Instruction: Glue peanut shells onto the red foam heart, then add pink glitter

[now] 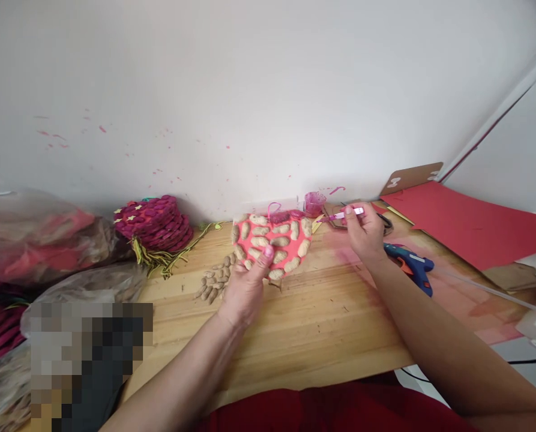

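A rounded red card with rows of peanuts on it is tilted up in the middle of the head view. My left hand grips its lower edge, thumb pressed on the front. Two or so peanuts along its top are coated magenta; the rest are bare tan. To the right, my right hand pinches a paintbrush with a pale handle. Its magenta-stained tip points left, just off the card's right edge. Behind the tip stands a clear cup smeared with magenta paint.
Loose peanuts lie left of the card. Further left are a stack of magenta peanut pieces with yellow-green cords and bulging plastic bags. Right of my right hand, a blue glue gun lies near red sheets. A paint-spattered wall rises behind.
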